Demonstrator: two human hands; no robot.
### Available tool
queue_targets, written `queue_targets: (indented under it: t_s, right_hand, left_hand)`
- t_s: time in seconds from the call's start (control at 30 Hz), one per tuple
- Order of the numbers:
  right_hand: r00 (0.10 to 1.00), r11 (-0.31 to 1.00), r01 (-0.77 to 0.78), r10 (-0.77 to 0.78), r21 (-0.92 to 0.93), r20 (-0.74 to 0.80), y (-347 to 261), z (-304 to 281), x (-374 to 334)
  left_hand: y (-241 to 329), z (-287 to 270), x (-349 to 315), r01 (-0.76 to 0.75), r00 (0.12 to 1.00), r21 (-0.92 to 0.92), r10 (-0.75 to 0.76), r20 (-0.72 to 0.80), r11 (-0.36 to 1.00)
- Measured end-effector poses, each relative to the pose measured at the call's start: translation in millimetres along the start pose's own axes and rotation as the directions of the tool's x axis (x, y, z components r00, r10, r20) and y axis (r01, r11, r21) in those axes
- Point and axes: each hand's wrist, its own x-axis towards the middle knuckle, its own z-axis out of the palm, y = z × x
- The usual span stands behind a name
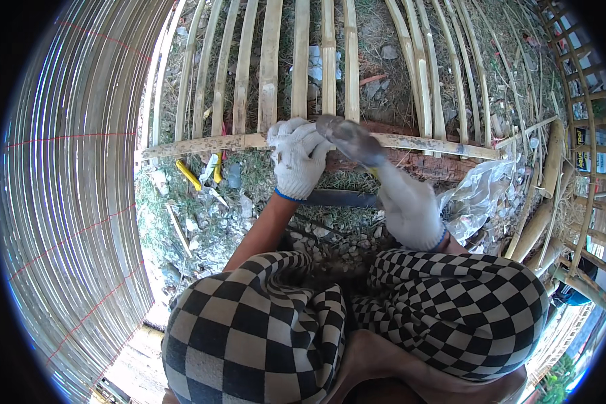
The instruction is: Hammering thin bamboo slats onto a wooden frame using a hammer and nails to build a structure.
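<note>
My left hand (pixel 297 158), in a white knit glove with a blue cuff, is closed on a bamboo crosspiece (pixel 202 145) where the long bamboo slats (pixel 269 67) end. Whether its fingertips also pinch something small, I cannot make out. My right hand (pixel 409 209), gloved alike, is wrapped around the handle of a hammer. The hammer's head (pixel 350 139), slightly blurred, is over the crosspiece just right of my left fingers. A reddish-brown timber (pixel 444 166) lies beneath the crosspiece on the right.
A yellow-handled tool (pixel 188 175) lies on the ground at left. Crumpled clear plastic (pixel 478 195) sits to the right. A dark flat bar (pixel 343 198) lies between my arms. A tall slatted bamboo panel (pixel 81 168) flanks my left; bamboo poles (pixel 552 158) and a lattice flank my right.
</note>
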Motion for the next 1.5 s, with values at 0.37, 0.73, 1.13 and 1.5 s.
queue_targets:
  t_s: [0.37, 0.73, 1.13, 1.5]
  right_hand:
    - [1.0, 0.999, 0.021, -0.021, -0.048, -0.004, 1, -7, 4]
    - [0.972, 0.97, -0.225, 0.23, 0.091, -0.045, -3, -15, -4]
    - [0.996, 0.997, -0.012, 0.018, 0.072, -0.084, -10, -12, -5]
    - [0.993, 0.994, -0.106, 0.107, 0.012, -0.04, -12, -26, 6]
  left_hand:
    - [6, -2, 8, -0.011, 1.0, 0.057, 0.011, 0.0, 0.998]
    - [-12, -54, 28, 0.06, 0.907, -0.073, -0.024, 0.42, 0.996]
    - [-16, -78, 45, -0.022, 0.854, 0.161, -0.065, 0.516, 0.987]
    - [-18, -73, 37, 0.035, 0.868, 0.142, -0.1, 0.486, 0.989]
